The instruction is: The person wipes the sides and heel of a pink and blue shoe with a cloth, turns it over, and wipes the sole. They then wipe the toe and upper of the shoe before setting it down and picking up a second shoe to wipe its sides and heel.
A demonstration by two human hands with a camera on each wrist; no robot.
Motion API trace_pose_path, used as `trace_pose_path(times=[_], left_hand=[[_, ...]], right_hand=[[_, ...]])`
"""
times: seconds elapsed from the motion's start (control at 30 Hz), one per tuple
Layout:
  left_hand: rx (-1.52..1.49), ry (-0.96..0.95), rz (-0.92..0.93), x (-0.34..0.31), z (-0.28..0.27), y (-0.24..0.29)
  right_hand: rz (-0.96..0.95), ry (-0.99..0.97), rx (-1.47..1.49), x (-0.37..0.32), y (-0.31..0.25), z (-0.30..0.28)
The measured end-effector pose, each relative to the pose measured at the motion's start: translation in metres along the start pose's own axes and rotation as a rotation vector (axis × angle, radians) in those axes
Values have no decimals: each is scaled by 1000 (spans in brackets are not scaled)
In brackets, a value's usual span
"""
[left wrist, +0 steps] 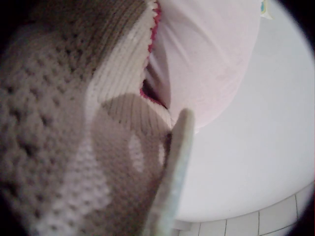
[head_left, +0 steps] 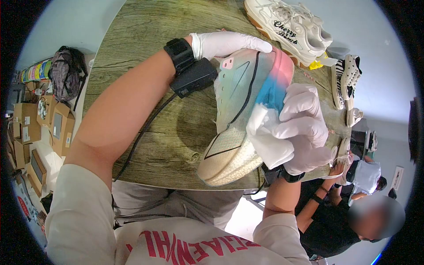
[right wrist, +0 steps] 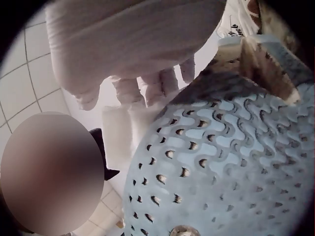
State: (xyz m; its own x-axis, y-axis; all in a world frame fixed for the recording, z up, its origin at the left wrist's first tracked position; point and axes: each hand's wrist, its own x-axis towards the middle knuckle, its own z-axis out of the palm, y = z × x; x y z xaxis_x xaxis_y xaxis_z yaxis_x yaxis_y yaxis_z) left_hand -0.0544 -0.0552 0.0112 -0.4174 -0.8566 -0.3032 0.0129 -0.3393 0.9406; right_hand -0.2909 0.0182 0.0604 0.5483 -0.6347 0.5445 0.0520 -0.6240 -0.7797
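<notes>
A pastel running sneaker (head_left: 238, 101), tilted on its side above the wood-grain table, has its toe toward the person and a pink and blue heel. My white-gloved left hand (head_left: 232, 44) holds it at the heel end, one digit stretched along the heel; the other fingers are hidden behind the shoe. In the left wrist view, the glove (left wrist: 206, 54) lies beside a knit edge with red stitching. My gloved right hand (head_left: 307, 128), fingers curled, pinches a folded white cloth (head_left: 269, 137) against the midsole. The right wrist view shows the light-blue, perforated outsole (right wrist: 211, 172).
White chunky sneakers (head_left: 287, 28) with black lettering stand at the table's far right, beside a yellow item (head_left: 316, 65). Patterned shoes (head_left: 346, 79) lie farther right. Another person (head_left: 335, 221) sits at the right, handling a light shoe. Cartons (head_left: 62, 128) and a backpack (head_left: 68, 73) are at left.
</notes>
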Motion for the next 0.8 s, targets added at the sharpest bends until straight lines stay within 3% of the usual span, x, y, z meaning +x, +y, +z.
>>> trace_pose_path(times=[0.27, 0.37, 0.5, 0.6, 0.7, 0.8], left_hand=[[-52, -2, 26, 17, -3, -14], [4, -3, 38, 1, 0, -1], [34, -10, 4, -3, 2, 2], [106, 2, 49, -1, 0, -1], [20, 65, -3, -1, 5, 0], [10, 80, -22, -6, 8, 3]], right_hand=[[-128, -167, -73, -2, 9, -3], [-193, -157, -136, 0, 8, -3], [-144, -88, -156, -1, -4, -1], [-165, -99, -389, -4, -7, -3], [-241, -113, -413, 0, -8, -10], [-253, -281, -355, 5, -10, -17]])
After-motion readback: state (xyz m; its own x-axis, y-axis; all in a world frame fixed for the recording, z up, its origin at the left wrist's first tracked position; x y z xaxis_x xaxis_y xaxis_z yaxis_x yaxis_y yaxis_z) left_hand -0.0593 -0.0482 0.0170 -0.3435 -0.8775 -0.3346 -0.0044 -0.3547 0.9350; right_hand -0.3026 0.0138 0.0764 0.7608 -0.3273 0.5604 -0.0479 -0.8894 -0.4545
